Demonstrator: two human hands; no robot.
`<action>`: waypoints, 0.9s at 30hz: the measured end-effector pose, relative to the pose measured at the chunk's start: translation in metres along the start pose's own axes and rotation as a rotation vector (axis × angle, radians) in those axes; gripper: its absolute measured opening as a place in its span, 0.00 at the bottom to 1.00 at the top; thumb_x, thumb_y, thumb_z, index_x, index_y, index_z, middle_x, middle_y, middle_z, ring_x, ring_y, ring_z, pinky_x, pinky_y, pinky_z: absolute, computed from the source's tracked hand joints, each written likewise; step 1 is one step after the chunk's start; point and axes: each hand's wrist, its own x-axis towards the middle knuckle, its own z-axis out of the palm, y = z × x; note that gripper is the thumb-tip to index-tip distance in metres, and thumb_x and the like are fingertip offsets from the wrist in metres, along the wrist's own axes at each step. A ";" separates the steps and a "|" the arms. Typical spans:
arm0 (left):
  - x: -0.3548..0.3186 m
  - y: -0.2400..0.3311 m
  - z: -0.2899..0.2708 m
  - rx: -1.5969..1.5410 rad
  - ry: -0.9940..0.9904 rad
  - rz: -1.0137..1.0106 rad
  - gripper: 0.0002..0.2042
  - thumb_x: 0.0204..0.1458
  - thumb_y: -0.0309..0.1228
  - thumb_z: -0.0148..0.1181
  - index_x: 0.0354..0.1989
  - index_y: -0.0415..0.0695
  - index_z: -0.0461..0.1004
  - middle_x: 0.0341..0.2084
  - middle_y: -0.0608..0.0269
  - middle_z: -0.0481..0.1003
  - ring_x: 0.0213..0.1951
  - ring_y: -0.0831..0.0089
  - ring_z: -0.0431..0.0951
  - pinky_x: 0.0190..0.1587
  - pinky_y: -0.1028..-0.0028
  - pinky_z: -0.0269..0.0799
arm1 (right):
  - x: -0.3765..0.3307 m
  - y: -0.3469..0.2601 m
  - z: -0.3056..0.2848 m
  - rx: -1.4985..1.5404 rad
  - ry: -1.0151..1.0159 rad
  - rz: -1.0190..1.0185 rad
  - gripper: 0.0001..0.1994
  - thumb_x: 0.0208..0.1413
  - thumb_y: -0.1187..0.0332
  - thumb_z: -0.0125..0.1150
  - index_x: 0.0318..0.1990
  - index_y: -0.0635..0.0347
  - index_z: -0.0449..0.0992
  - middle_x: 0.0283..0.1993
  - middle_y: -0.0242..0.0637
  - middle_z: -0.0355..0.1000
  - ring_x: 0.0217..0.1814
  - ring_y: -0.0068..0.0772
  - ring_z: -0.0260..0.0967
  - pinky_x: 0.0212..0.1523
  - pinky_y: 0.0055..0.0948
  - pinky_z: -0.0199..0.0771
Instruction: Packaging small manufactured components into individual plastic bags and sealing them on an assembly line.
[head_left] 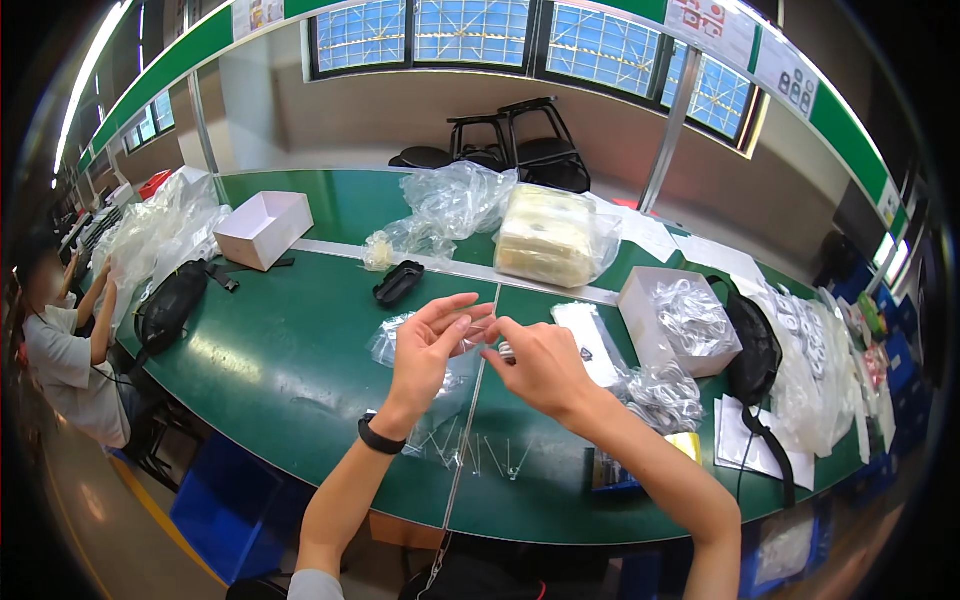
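Green desk (290, 370) is carrying white boxes, plastic bags and black pouches. Over its middle, both hands are meeting above a clear bag (440, 385). The right hand (535, 365) is pinching a small white part (506, 351); the left hand (430, 345) is touching it with half-open fingers. I judge the part is being handled before bagging; next needs a steady pinch.
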 end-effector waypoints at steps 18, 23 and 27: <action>-0.002 0.002 -0.021 0.002 -0.642 -0.591 0.13 0.65 0.38 0.56 0.48 0.41 0.71 0.33 0.66 0.72 0.36 0.75 0.75 0.46 0.70 0.74 | 0.007 0.007 -0.031 0.665 -0.412 0.183 0.13 0.55 0.66 0.64 0.41 0.67 0.84 0.30 0.41 0.80 0.25 0.29 0.74 0.35 0.29 0.77; -0.006 0.007 -0.017 0.045 -0.724 -0.607 0.08 0.64 0.33 0.58 0.43 0.43 0.71 0.29 0.71 0.69 0.29 0.81 0.68 0.31 0.77 0.67 | 0.014 0.000 -0.050 0.692 -0.692 0.344 0.15 0.56 0.64 0.64 0.49 0.60 0.84 0.21 0.33 0.72 0.18 0.21 0.63 0.22 0.25 0.65; -0.006 0.004 -0.016 0.159 -0.795 -0.592 0.06 0.61 0.29 0.58 0.41 0.40 0.71 0.27 0.71 0.69 0.27 0.83 0.67 0.28 0.79 0.65 | 0.015 -0.011 -0.057 0.741 -0.954 0.417 0.19 0.58 0.64 0.64 0.56 0.56 0.81 0.16 0.29 0.63 0.15 0.18 0.57 0.15 0.25 0.56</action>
